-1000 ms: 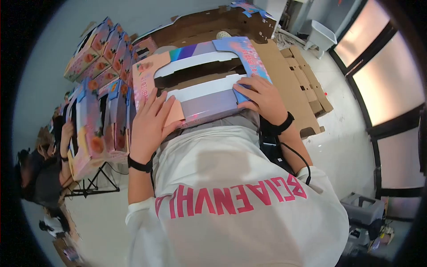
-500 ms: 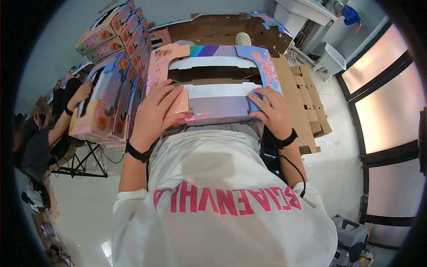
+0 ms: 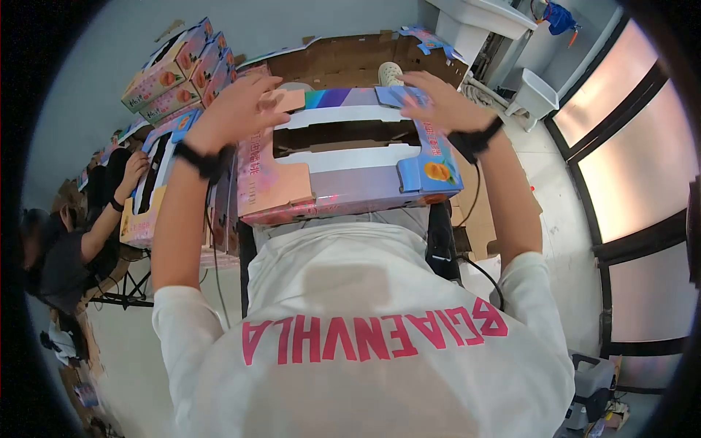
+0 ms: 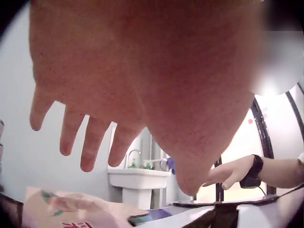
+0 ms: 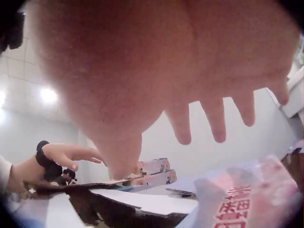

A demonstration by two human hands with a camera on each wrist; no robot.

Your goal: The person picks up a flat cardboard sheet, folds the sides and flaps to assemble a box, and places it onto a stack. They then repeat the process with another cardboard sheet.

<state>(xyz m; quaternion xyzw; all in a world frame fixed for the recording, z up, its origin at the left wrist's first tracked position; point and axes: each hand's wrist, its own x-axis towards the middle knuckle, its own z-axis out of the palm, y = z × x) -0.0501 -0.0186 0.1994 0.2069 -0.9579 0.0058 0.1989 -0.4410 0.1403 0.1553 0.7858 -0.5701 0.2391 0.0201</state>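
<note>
A printed cardboard fruit carton (image 3: 358,184) lies in front of my body in the head view, with a long opening in its top edged by white flaps (image 3: 361,159). My left hand (image 3: 237,113) is over the carton's far left corner, fingers spread and holding nothing. Over the far right corner is my right hand (image 3: 447,107), its fingers likewise extended with nothing in them. Both wrist views show an open palm above the carton's printed top (image 4: 71,209). A peach-coloured corner piece (image 3: 274,191) and a blue one (image 3: 431,174) lie on the near side of the top.
Similar cartons (image 3: 171,73) are stacked at the left, where another person's hand (image 3: 135,169) touches one. A large brown cardboard box (image 3: 343,62) stands behind. Flat cardboard (image 3: 478,233) lies on the right, and a white sink (image 3: 485,18) is at the far right.
Both hands have let go of the carton's near corners and moved forward and up over its far corners. Both near corner pieces are now uncovered. The carton stays in front of the body.
</note>
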